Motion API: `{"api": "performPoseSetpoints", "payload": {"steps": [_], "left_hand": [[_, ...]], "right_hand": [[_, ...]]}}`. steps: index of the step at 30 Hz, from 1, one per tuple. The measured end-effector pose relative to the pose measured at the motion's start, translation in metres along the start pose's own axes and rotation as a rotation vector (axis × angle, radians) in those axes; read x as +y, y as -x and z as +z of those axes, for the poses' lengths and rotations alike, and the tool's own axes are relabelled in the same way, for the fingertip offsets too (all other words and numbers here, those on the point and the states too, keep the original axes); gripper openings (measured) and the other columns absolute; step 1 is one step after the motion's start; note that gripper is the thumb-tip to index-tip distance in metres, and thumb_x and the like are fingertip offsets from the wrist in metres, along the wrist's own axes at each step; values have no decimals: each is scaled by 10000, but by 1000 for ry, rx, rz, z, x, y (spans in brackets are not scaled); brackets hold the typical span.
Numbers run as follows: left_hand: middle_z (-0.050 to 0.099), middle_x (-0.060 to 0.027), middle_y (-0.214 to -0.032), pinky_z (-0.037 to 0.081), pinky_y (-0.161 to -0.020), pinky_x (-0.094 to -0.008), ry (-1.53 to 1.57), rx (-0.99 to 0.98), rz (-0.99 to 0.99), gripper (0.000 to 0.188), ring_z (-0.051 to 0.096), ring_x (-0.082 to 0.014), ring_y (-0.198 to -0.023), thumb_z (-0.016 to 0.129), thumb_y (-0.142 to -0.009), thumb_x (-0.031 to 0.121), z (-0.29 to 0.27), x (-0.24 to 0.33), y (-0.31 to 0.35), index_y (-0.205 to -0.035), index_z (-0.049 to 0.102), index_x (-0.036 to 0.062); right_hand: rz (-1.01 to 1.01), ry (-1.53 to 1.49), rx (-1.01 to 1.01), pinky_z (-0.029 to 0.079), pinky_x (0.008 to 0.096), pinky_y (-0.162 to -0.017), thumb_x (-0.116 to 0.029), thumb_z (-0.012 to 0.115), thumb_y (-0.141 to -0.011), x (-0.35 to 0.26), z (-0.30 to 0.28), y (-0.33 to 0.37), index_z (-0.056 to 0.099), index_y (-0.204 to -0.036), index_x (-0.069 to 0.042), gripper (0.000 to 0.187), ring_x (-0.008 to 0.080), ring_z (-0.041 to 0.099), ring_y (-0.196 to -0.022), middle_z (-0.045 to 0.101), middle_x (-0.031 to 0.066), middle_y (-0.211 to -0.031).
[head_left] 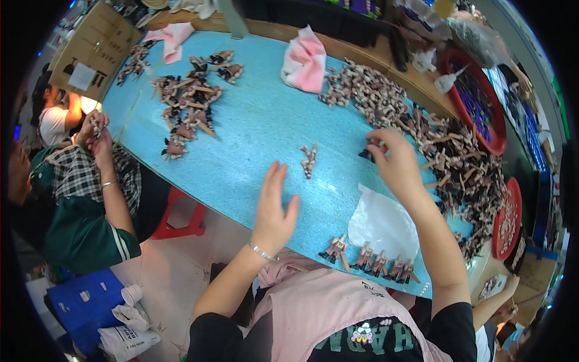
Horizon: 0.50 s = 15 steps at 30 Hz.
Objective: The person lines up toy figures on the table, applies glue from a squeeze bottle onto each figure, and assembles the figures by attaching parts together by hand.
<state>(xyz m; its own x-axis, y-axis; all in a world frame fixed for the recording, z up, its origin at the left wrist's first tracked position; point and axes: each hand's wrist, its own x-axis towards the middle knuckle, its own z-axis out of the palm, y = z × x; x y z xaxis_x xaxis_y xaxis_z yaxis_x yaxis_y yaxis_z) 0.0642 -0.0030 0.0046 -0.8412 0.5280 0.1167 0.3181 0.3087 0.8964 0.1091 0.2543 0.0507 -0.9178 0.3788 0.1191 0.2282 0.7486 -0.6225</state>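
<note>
The left hand [274,211] is held with its fingers spread and nothing in its grasp; the right hand [395,160], well apart from it, has thumb and fingertips together on a small dark piece [365,153], though I cannot tell whether that piece is clear of the blue tabletop [253,114]. Between the two hands, slightly nearer the left fingertips, lies a pale patterned part [309,161]; a careless sweep of either palm could push it aside. Just right of the right hand spreads a heap of mixed brown and black pieces [458,157]; an outward elbow or wrist could drag some loose. On the wearer's side of the right hand, a crumpled clear plastic sheet [383,223] lies beside the right forearm [439,238], and past it small figures [379,263] line the table edge. If the forearm catches the sheet, those figures could be nudged off, I judge.
</note>
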Motion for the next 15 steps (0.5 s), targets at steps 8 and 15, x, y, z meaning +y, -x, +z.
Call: {"api": "performPoseSetpoints", "payload": {"steps": [8,15], "left_hand": [[463,-231,-1328,390,-1012,-423,-165,-63,85,436,474,-382,-1217,564,-837,25,-9,6,41,-1265,489,-18],[499,-179,-1304,378,-1001,-449,-34,-459,281,544,492,-355,-1179,622,-742,51,-5,21,49,-1268,492,7]], "right_hand": [[111,72,-213,499,434,-722,-107,666,-820,-63,64,3,540,-1057,-3,288,358,619,-865,619,192,-968],[22,74,-155,496,457,-743,-75,660,-810,-60,93,-8,524,-1060,4,295,386,610,-903,606,210,-982]]}}
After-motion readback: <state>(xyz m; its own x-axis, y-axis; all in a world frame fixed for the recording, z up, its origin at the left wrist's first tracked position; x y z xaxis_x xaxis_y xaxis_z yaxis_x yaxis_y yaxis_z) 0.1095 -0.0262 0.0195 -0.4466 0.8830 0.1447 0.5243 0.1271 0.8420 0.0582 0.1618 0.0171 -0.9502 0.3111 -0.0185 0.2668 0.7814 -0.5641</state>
